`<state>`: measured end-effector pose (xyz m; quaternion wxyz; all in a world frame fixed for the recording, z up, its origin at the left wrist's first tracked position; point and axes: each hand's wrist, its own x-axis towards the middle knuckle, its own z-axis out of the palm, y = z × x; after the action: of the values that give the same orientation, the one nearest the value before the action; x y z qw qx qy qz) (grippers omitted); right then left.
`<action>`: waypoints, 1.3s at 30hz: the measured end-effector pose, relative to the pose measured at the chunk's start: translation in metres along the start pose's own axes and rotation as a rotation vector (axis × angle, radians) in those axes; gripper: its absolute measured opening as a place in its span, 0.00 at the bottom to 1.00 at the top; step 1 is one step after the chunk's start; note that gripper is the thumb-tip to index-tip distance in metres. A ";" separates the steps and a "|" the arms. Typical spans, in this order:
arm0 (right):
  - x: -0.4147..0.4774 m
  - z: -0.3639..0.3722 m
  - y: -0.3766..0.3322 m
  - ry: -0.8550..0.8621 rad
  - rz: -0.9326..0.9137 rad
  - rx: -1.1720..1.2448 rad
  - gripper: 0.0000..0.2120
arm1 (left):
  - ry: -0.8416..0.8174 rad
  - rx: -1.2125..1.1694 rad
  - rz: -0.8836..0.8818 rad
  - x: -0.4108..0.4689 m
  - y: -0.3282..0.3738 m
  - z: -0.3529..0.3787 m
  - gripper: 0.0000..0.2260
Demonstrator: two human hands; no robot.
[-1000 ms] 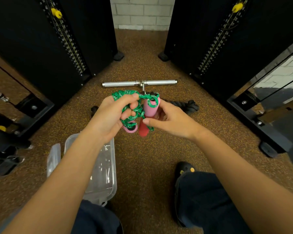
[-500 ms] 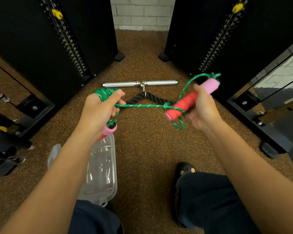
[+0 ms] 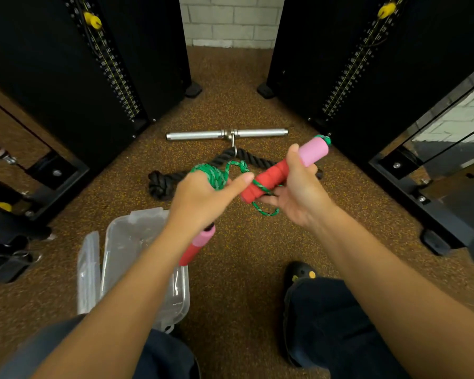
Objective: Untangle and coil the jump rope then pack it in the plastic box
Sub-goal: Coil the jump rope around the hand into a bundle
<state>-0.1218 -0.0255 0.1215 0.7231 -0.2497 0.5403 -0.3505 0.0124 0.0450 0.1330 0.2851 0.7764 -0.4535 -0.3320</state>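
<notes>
The jump rope has a green braided cord (image 3: 214,174) and two red-and-pink foam handles. My left hand (image 3: 203,198) holds a bunch of cord coils, and one handle (image 3: 197,246) hangs below its wrist. My right hand (image 3: 298,187) grips the other handle (image 3: 282,169), which points up to the right, with a cord loop (image 3: 266,210) wound round its red end and dangling beneath. My left thumb reaches to that red end. The clear plastic box (image 3: 126,242) lies open on the floor under my left forearm, its lid (image 3: 88,269) beside it on the left.
A chrome bar (image 3: 203,135) with a black knotted rope (image 3: 162,181) lies on the speckled floor just beyond my hands. Black weight-stack towers (image 3: 80,64) (image 3: 367,64) stand on both sides. My knees and a black shoe (image 3: 298,274) fill the lower edge.
My hands pulled apart and stretched the cord, then came back together. The right-hand handle now sits against my left thumb, and the left-hand handle hangs lower.
</notes>
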 end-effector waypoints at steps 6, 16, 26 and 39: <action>-0.009 0.011 0.008 -0.101 -0.025 -0.004 0.15 | 0.021 0.107 -0.073 -0.001 0.002 0.011 0.27; 0.006 -0.014 -0.018 0.065 -0.017 -0.077 0.23 | 0.025 0.112 -0.140 0.020 -0.021 -0.019 0.12; 0.016 -0.037 0.009 -0.039 0.091 -1.691 0.20 | -0.028 -0.019 -0.045 0.019 -0.019 -0.033 0.12; 0.009 -0.016 0.012 -0.605 -0.129 -1.440 0.25 | -0.295 -0.516 -0.017 0.005 0.007 -0.032 0.06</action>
<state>-0.1326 -0.0251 0.1028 0.4772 -0.7727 0.3986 0.1279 0.0354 0.0422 0.1565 0.4012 0.6253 -0.3843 -0.5480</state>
